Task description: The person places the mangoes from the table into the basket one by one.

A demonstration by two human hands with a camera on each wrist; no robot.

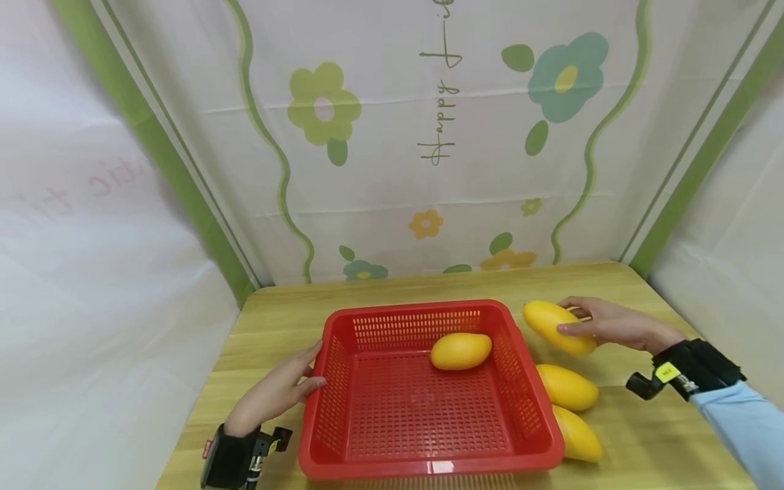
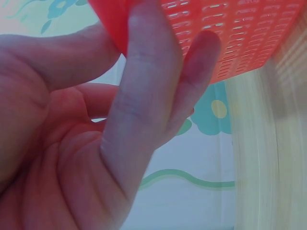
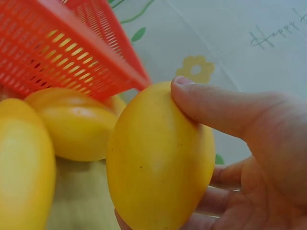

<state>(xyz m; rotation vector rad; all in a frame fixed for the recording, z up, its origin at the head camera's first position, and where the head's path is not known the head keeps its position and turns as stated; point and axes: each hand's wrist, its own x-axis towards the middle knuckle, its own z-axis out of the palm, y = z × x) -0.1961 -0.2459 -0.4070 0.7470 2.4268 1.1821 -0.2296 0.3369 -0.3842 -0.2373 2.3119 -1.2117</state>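
A red plastic basket with slotted walls stands on the wooden table. My left hand grips its left rim between thumb and fingers; the left wrist view shows the fingers against the red wall. To the right of the basket, my right hand holds a yellow mango, thumb on one side and fingers round the other. Inside the basket, one mango lies near the back right corner. Two more, a mango and a nearer mango, lie on the table along the basket's right wall, partly hidden by it.
The light wooden table ends at a white cloth backdrop printed with flowers and writing. White cloth panels also hang on the left and right sides.
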